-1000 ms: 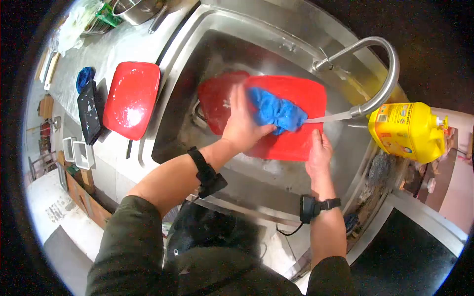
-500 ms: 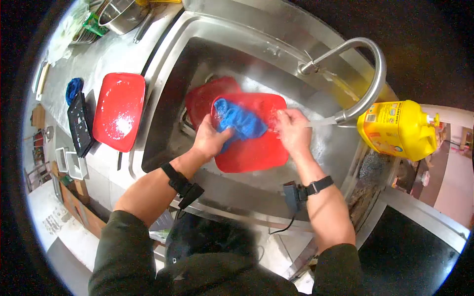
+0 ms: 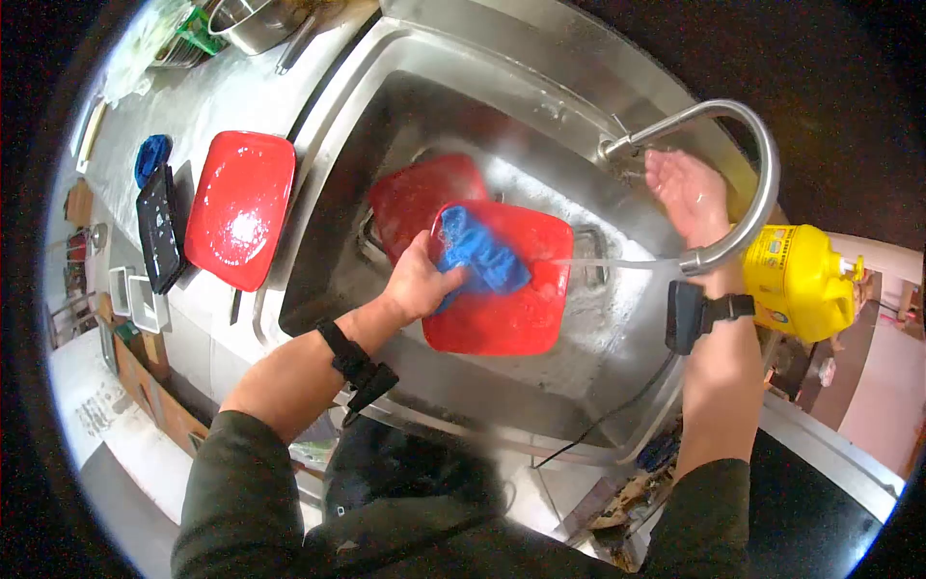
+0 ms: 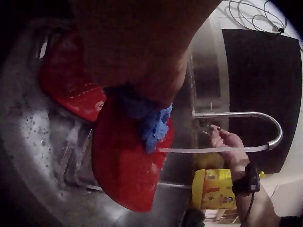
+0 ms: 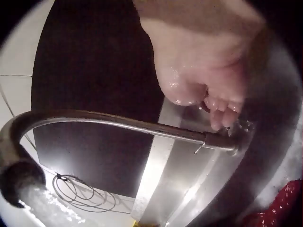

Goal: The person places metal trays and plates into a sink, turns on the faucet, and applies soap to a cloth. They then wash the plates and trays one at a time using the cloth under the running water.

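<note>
My left hand [image 3: 417, 282] grips the left edge of a red tray [image 3: 521, 323] over the sink, its thumb on a crumpled blue cloth [image 3: 487, 261] that lies against the tray. Water from the curved faucet [image 3: 762, 174] streams onto the tray beside the cloth. My right hand [image 3: 690, 198] is away from the tray, behind the spout and close to the faucet's base. It is wet, palm showing, with loosely bent fingers and nothing in them. In the right wrist view, drops hang from the fingers [image 5: 220, 113]. A second red tray [image 3: 410, 198] lies lower in the sink.
Soapy water wets the bottom of the steel sink [image 3: 502, 405]. A yellow jug [image 3: 796, 280] with a pump stands right of the faucet. On the left counter are another red tray [image 3: 241, 207], a black tray [image 3: 159, 232], a dark blue scrubber [image 3: 152, 157] and a metal pot [image 3: 253, 24].
My right hand has left the tray's right side and moved up and right to the faucet's base. My left hand has gone from lying flat on the cloth to gripping the tray's left edge with it.
</note>
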`<state>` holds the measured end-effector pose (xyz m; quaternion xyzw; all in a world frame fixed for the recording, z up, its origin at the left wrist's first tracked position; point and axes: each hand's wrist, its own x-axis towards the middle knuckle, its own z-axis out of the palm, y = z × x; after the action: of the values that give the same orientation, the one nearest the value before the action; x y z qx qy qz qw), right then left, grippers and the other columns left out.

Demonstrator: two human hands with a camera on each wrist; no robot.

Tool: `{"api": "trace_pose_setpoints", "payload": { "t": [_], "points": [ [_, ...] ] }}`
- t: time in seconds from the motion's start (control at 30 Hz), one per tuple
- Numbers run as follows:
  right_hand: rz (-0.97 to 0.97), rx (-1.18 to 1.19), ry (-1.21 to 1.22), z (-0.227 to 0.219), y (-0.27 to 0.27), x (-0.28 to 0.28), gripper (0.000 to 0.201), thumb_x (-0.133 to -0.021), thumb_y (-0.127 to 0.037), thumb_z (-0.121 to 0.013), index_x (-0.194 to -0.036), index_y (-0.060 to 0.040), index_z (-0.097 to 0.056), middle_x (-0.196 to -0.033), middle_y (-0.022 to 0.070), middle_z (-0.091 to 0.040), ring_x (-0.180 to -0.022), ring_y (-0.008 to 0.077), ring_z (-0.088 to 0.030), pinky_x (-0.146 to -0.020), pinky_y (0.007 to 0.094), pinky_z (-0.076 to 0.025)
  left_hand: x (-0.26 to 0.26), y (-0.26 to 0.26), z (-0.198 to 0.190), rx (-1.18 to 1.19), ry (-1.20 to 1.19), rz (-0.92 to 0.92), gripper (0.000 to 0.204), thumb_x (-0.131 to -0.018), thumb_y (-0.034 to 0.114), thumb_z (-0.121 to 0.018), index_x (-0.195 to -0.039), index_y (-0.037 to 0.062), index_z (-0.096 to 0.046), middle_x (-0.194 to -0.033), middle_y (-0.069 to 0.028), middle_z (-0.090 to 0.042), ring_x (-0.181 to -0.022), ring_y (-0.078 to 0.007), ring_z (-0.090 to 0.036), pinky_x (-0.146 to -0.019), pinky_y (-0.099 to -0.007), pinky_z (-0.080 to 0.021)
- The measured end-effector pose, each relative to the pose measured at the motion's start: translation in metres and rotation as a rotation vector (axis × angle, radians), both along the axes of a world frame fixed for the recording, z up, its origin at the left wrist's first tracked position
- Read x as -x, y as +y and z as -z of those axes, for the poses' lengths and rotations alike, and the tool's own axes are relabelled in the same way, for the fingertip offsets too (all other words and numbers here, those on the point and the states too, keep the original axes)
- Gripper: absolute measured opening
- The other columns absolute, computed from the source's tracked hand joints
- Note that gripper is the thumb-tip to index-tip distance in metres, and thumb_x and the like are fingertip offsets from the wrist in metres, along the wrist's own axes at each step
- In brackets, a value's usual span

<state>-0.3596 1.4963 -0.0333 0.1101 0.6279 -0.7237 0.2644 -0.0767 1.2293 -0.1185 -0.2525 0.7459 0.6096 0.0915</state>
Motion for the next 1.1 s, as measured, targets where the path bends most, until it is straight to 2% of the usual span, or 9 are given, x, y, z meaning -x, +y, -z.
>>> {"api": "trace_pose_setpoints", "payload": {
  "t": [0.1,0.3,0.43,0.63,0.67,0.77,0.83,0.97,1.1],
  "points": [
    [-0.089,0.159,-0.029,-0.004,-0.003,0.006,0.017,-0.096,-0.012,-0.046,-0.103,0.0021,-0.054,-0.103,0.0178,-0.063,-0.092,0.0256,-0.062,-0.082,0.0363,-0.051,0.003,-0.001,0.001,-0.005,-0.027,0.017,0.055,-0.073,0.018,-0.074,-0.117,-0.0042,-0.049,-0.102,-0.0148,-0.065,-0.092,-0.0208,-0.062,-0.083,-0.0338,-0.049],
    [-0.040,-0.191,0.107,0.052,0.027,-0.073,0.018,-0.091,-0.027,-0.063,-0.100,-0.0117,-0.059,-0.094,0.0007,-0.063,-0.082,0.0132,-0.059,-0.072,0.0297,-0.048,0.001,0.000,-0.021,-0.075,-0.050,0.036,0.057,-0.073,0.016,-0.074,-0.120,-0.0043,-0.050,-0.104,-0.0128,-0.065,-0.095,-0.0202,-0.062,-0.086,-0.0328,-0.049],
    [-0.043,0.077,-0.427,0.055,-0.011,-0.194,0.032,-0.093,-0.034,-0.059,-0.112,-0.0087,-0.059,-0.100,0.0017,-0.063,-0.090,0.0163,-0.059,-0.079,0.0378,-0.049,0.000,-0.001,-0.017,-0.159,0.080,0.075,0.062,-0.071,0.019,-0.075,-0.122,-0.0052,-0.048,-0.104,-0.0137,-0.065,-0.095,-0.0199,-0.062,-0.086,-0.0331,-0.050],
    [0.245,0.034,-0.326,0.058,-0.016,-0.265,0.034,-0.095,-0.034,-0.055,-0.109,-0.0037,-0.059,-0.093,0.0012,-0.062,-0.076,0.0156,-0.058,-0.071,0.0371,-0.051,-0.001,0.016,-0.042,0.334,0.104,0.275,0.071,-0.072,0.021,-0.069,-0.135,0.0042,-0.040,-0.135,-0.0279,-0.042,-0.114,-0.0394,-0.053,-0.097,-0.0421,-0.044],
    [0.255,0.031,-0.323,0.053,-0.017,-0.272,0.034,-0.095,-0.034,-0.055,-0.109,-0.0037,-0.059,-0.093,0.0012,-0.062,-0.076,0.0156,-0.058,-0.071,0.0371,-0.051,0.000,0.026,-0.025,0.400,0.291,0.311,0.071,-0.075,0.024,-0.064,-0.141,0.0130,-0.038,-0.149,-0.0244,-0.024,-0.129,-0.0428,-0.037,-0.107,-0.0492,-0.033],
    [0.348,-0.155,-0.292,0.036,-0.028,-0.278,0.032,-0.097,-0.027,-0.052,-0.115,-0.0017,-0.057,-0.109,0.0093,-0.063,-0.096,0.0210,-0.061,-0.084,0.0392,-0.051,0.002,0.057,-0.013,0.751,0.253,0.413,0.070,-0.079,0.030,-0.059,-0.143,0.0162,-0.036,-0.152,-0.0204,-0.020,-0.138,-0.0444,-0.021,-0.111,-0.0582,-0.021],
    [0.448,-0.292,0.027,0.019,-0.042,-0.281,0.037,-0.098,-0.029,-0.051,-0.114,0.0032,-0.057,-0.106,0.0123,-0.064,-0.089,0.0204,-0.061,-0.080,0.0366,-0.051,0.004,0.082,-0.034,0.565,0.184,0.385,0.072,-0.083,0.049,-0.057,-0.144,0.0156,-0.037,-0.152,-0.0214,-0.021,-0.139,-0.0449,-0.019,-0.111,-0.0599,-0.019],
    [0.463,-0.595,0.092,0.000,-0.050,-0.276,0.042,-0.099,-0.030,-0.047,-0.109,0.0096,-0.059,-0.103,0.0158,-0.064,-0.090,0.0206,-0.061,-0.078,0.0361,-0.049,0.000,0.123,-0.026,0.192,0.331,0.233,0.065,-0.086,0.042,-0.060,-0.136,0.0041,-0.045,-0.141,-0.0308,-0.034,-0.129,-0.0469,-0.036,-0.110,-0.0465,-0.030],
    [0.506,-0.561,0.123,-0.010,-0.055,-0.279,0.039,-0.098,-0.028,-0.048,-0.097,0.0084,-0.063,-0.090,0.0152,-0.068,-0.078,0.0231,-0.062,-0.070,0.0398,-0.048,-0.031,0.147,-0.033,0.112,0.282,0.236,0.061,-0.087,0.045,-0.058,-0.137,0.0136,-0.044,-0.146,-0.0256,-0.029,-0.135,-0.0451,-0.027,-0.110,-0.0546,-0.025]
  ]
}}
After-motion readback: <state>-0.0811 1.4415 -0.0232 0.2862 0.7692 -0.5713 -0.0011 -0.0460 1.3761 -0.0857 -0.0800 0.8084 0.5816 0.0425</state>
